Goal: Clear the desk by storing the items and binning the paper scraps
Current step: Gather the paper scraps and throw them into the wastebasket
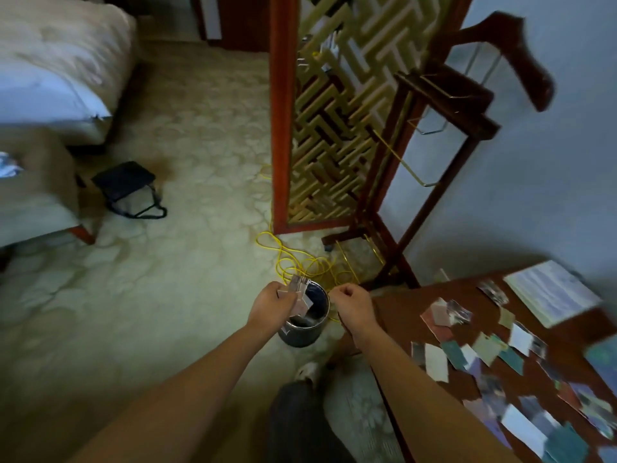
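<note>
Our left hand (272,304) grips torn paper scraps (298,290) over the round dark metal bin (302,332). Our right hand (352,304) hangs curled shut beside it, seemingly empty. More scraps litter the reddish wooden desk (400,315).

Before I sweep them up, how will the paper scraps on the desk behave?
The paper scraps look thin and flat, so probably light and floppy. They lie loose and overlapping on the desk, so a push would likely slide several together. Some may flutter off the edge.

The left hand (272,304) holds paper scraps (298,290) above the dark bin (303,329); the right hand (352,304) seems closed, beside it.
</note>
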